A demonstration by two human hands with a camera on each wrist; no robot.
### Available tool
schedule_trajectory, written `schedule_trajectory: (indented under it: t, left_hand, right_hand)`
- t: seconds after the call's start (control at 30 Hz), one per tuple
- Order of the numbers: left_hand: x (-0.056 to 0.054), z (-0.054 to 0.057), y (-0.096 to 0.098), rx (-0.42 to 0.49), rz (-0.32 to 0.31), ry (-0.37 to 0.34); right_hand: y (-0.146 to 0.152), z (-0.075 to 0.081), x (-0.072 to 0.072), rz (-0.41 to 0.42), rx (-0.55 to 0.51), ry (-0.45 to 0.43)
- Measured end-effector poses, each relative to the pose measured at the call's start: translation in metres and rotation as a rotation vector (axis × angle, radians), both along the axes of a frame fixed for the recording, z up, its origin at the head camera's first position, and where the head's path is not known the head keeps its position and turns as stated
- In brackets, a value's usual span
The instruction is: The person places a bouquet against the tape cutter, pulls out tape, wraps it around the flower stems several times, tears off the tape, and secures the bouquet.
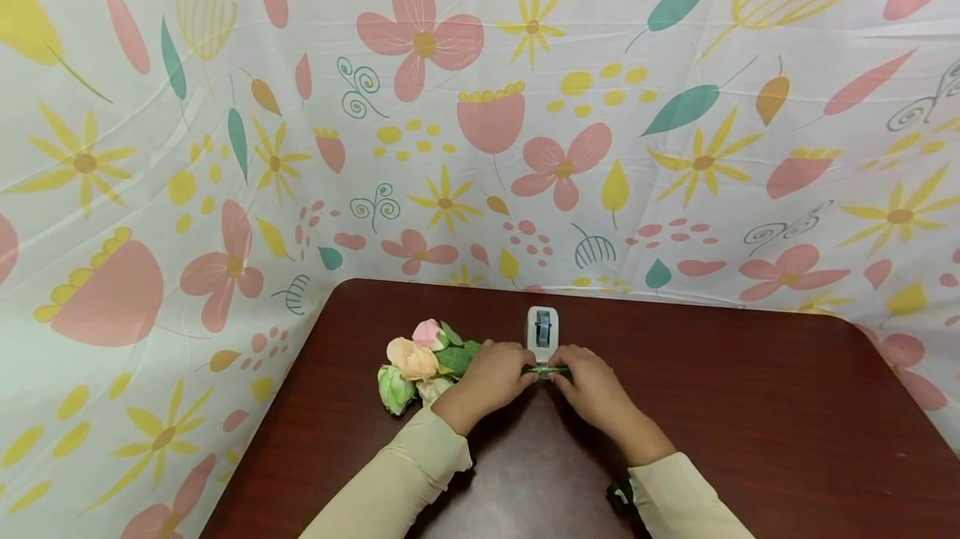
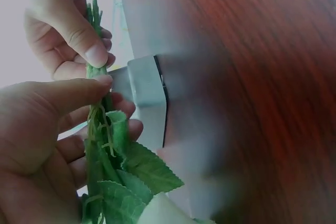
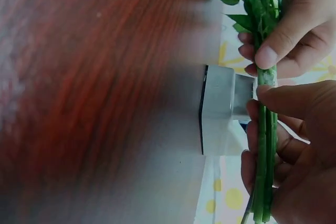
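Note:
A bouquet of artificial flowers (image 1: 414,360), with pink, peach, pale green and cream heads, lies sideways with its blooms to the left. My left hand (image 1: 492,374) grips its green stems (image 3: 266,150) just below the leaves (image 2: 149,169). Close beside it, my right hand (image 1: 595,383) pinches the same stems nearer their cut ends. In the right wrist view, a shiny clear band, seemingly tape, shows on the stems between the two thumbs. Right behind the stems stands a white tape dispenser (image 1: 542,331) with a roll in it. Most of the stems are hidden by my fingers in the head view.
A dark red-brown wooden table (image 1: 750,406) bears everything. Behind it and along its left side hangs a white cloth (image 1: 570,256) printed with flowers and leaves. A black strap (image 1: 621,496) shows at the right sleeve.

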State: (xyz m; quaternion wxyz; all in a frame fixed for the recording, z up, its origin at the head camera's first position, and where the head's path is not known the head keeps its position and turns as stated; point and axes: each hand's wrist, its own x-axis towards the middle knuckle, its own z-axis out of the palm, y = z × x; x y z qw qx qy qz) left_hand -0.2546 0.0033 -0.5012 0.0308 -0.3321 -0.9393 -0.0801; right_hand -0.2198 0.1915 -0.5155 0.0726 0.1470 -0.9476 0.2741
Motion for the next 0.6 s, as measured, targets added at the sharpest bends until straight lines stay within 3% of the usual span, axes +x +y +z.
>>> schedule_trajectory:
  t: [0.6]
  left_hand:
    - [0.0041,-0.0046,-0.0013,0.089,-0.007,-0.006]
  right_hand:
    - [-0.0033,0.0042,0.0043,-0.056,0.017,-0.024]
